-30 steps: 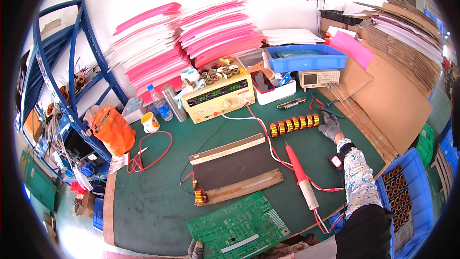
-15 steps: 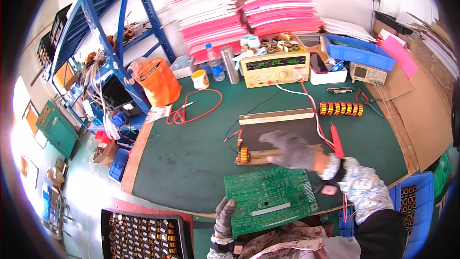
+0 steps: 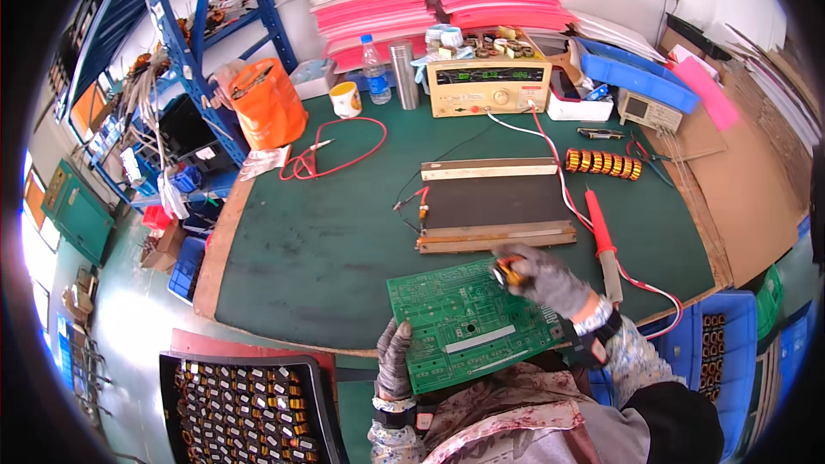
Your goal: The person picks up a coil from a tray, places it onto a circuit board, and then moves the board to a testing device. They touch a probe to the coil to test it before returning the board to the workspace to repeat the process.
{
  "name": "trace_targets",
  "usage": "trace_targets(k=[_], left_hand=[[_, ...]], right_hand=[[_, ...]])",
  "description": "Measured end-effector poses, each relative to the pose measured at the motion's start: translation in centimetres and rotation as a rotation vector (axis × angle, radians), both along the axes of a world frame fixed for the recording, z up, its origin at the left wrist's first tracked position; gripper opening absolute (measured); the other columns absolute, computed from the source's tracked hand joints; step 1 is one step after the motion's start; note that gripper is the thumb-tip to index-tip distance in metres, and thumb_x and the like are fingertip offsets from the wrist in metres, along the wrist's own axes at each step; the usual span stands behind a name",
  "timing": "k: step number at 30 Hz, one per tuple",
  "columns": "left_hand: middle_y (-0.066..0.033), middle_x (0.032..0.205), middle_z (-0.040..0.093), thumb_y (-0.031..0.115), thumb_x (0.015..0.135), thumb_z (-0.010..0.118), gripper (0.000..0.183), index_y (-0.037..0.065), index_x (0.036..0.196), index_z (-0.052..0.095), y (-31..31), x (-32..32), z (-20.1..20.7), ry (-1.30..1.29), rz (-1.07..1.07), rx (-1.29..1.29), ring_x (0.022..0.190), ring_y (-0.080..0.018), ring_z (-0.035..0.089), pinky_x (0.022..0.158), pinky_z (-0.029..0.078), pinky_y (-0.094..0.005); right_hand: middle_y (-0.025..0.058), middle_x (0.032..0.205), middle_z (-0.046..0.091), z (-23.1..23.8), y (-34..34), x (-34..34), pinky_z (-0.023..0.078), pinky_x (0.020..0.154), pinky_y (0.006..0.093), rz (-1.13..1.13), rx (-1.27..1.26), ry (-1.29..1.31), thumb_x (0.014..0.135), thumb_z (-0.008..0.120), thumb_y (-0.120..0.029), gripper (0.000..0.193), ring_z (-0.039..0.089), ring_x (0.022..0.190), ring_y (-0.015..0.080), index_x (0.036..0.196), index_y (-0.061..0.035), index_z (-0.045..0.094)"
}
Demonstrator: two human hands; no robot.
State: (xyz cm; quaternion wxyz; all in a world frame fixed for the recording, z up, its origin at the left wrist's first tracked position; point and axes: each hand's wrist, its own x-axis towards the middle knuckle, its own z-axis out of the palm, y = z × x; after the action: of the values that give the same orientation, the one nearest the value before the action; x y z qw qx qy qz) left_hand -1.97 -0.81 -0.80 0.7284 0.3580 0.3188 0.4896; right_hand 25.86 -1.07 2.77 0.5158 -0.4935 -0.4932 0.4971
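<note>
My left hand, in a grey glove, is closed on the left edge of a green circuit board. The board is tilted in front of me at the near edge of the table. Over its far right part, my gloved right hand grips a copper-wound toroid coil. The coil is close above the board; I cannot tell whether they touch. Just beyond lies a dark flat fixture with wooden rails and a small wired contact at its left end.
A red-handled probe lies right of the fixture, near a row of coils. A power supply stands at the back. A black tray of coils is at lower left, a blue bin at right. A red lead loops on the table.
The coil has left the fixture's left end and is now in my right hand, which has come back over the board. My left hand keeps its hold. The whole view has shifted downward.
</note>
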Motion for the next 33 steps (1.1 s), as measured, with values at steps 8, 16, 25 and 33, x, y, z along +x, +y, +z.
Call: trace_targets(k=[8,16,25,33], left_hand=[[-0.0051,0.097,0.064,0.049,0.091,0.055,0.05,0.003,0.112,0.059,0.0,0.7,0.3,0.083,-0.031,-0.014,0.082,-0.0133,0.059,0.069,0.049,-0.0282],[-0.006,0.099,0.064,0.046,0.091,0.057,0.05,0.003,0.116,0.058,-0.6,0.6,0.2,0.086,0.005,0.0,0.085,-0.0141,0.06,0.072,0.05,-0.0286],[-0.0085,0.101,0.064,0.044,0.09,0.057,0.05,0.0,0.115,0.057,-0.6,0.8,0.9,0.043,0.001,-0.018,0.085,-0.0156,0.061,0.071,0.05,-0.0293],[-0.0069,0.097,0.063,0.044,0.091,0.054,0.05,-0.001,0.111,0.058,0.1,0.1,-0.7,0.165,0.002,0.041,0.081,-0.0147,0.06,0.07,0.049,-0.0282]], right_hand=[[0.0021,0.078,0.06,-3.7,-6.8,1.2,0.048,0.065,0.0261,-0.419,0.077,-0.31,0.086,0.063,-0.017,0.014,0.057,0.072,0.0088,0.092,-0.0047,0.061],[0.0068,0.078,0.062,-2.2,-7.3,0.7,0.049,0.063,0.0286,-0.364,0.0,-0.372,0.085,0.061,-0.012,0.009,0.061,0.069,0.0128,0.091,-0.0054,0.057],[0.0147,0.098,0.061,-0.7,-6.4,-0.8,0.049,0.081,0.0401,-0.095,0.119,-0.899,0.075,0.072,-0.017,0.036,0.061,0.088,0.0314,0.106,-0.0074,0.056],[0.0076,0.106,0.058,-0.8,-7.1,3.5,0.047,0.09,0.0344,0.003,0.111,-0.566,0.068,0.079,-0.019,0.056,0.059,0.1,0.0219,0.117,-0.0096,0.052]])
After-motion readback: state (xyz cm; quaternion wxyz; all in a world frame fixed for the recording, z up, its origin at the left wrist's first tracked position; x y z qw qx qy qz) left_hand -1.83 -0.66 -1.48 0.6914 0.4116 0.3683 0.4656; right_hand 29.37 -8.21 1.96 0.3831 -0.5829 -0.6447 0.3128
